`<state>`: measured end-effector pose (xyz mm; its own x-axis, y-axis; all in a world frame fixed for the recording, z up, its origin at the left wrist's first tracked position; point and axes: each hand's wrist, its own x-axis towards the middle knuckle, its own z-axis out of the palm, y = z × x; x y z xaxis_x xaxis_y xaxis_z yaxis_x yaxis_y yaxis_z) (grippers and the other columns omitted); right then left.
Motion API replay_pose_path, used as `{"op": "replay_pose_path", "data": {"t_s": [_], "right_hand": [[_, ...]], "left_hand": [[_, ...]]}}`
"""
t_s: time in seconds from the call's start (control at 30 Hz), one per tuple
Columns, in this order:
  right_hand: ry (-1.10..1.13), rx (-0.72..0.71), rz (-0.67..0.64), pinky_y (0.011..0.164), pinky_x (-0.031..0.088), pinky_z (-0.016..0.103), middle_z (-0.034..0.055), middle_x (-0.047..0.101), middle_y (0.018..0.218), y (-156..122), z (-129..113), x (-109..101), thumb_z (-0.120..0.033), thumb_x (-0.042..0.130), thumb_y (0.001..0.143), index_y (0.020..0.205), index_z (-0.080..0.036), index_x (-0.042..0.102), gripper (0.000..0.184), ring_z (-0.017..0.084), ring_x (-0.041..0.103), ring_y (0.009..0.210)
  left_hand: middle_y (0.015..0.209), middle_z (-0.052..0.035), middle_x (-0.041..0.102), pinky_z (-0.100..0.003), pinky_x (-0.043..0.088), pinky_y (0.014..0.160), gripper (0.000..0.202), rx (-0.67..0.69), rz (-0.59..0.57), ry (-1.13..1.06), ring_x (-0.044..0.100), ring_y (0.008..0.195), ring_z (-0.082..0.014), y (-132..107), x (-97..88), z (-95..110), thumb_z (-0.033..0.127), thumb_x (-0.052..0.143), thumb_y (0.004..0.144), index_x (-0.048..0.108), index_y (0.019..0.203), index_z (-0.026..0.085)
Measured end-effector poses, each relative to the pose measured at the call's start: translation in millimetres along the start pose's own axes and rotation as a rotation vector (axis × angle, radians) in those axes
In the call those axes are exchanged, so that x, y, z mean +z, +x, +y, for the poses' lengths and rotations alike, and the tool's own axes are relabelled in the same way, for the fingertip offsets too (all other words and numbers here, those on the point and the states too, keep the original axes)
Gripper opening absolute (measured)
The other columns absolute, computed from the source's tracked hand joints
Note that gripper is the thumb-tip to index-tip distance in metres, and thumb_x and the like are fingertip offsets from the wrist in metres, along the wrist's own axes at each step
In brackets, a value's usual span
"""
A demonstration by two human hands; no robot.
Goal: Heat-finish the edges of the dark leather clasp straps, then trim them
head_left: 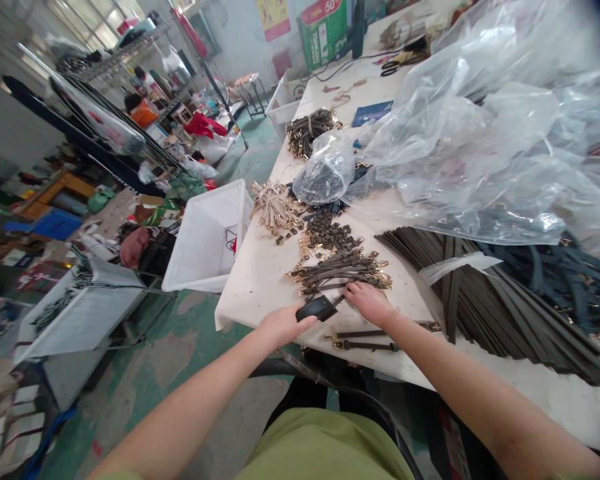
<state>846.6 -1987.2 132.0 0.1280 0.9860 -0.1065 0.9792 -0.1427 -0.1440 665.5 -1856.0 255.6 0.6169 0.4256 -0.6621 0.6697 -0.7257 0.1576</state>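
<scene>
My left hand [284, 325] grips a small black leather tab [317, 308] at the table's near edge. My right hand [370, 303] rests, fingers loosely apart, on a bundle of brown straps with gold clasps [340, 273]. Just below it lie a couple of loose straps with gold buckles [375, 339]. Farther up the white-covered table [260, 280] are a heap of small dark metal-trimmed pieces [327, 233], a bunch of beige straps with gold clips [275, 208], and a tied bundle of dark straps [311, 131].
A large stack of long dark straps [500, 313] lies at the right, below crumpled clear plastic bags [480, 133]. Scissors [403, 60] lie at the table's far end. A white plastic bin [205, 237] stands left of the table, with cluttered shelves beyond.
</scene>
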Motion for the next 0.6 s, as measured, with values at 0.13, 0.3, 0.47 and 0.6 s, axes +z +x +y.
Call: {"op": "replay_pose_path", "data": {"t_s": [0.13, 0.3, 0.47, 0.6], "right_hand": [[-0.031, -0.077, 0.006, 0.079, 0.035, 0.033, 0.0102, 0.055, 0.097, 9.5, 3.4, 1.1, -0.014, 0.041, 0.081, 0.096, -0.017, 0.057, 0.022, 0.021, 0.048, 0.093], [-0.076, -0.13, -0.008, 0.077, 0.036, 0.032, 0.01, 0.057, 0.091, 21.3, 9.0, -5.1, -0.013, 0.04, 0.081, 0.087, -0.015, 0.057, 0.018, 0.02, 0.052, 0.088], [-0.106, -0.214, -0.055, 0.071, 0.037, 0.03, 0.009, 0.058, 0.092, 18.1, 14.2, -8.2, -0.011, 0.04, 0.08, 0.098, -0.017, 0.056, 0.025, 0.018, 0.054, 0.084], [-0.171, -0.269, -0.076, 0.068, 0.038, 0.031, 0.01, 0.058, 0.09, 17.1, 9.4, -5.7, -0.009, 0.038, 0.08, 0.095, -0.016, 0.058, 0.026, 0.02, 0.055, 0.082]], "left_hand": [[0.096, -0.0072, 0.065, -0.029, 0.044, 0.069, 0.062, -0.023, 0.026, -0.063, 0.06, 0.086, -0.0227, -26.3, 4.4, -25.8, 0.068, 0.028, 0.075, 0.055, 0.105, 0.022], [0.096, -0.0083, 0.064, -0.029, 0.043, 0.07, 0.059, -0.064, 0.068, -0.15, 0.059, 0.087, -0.023, -48.2, 11.2, -42.7, 0.065, 0.029, 0.077, 0.055, 0.104, 0.02], [0.097, -0.0076, 0.064, -0.028, 0.043, 0.069, 0.056, -0.05, 0.071, -0.196, 0.059, 0.088, -0.0234, -65.1, 17.6, -54.0, 0.064, 0.031, 0.076, 0.054, 0.106, 0.022], [0.096, -0.0069, 0.065, -0.028, 0.042, 0.069, 0.053, -0.035, 0.031, -0.184, 0.06, 0.088, -0.0231, -71.6, 22.1, -55.1, 0.063, 0.033, 0.076, 0.055, 0.104, 0.023]]}}
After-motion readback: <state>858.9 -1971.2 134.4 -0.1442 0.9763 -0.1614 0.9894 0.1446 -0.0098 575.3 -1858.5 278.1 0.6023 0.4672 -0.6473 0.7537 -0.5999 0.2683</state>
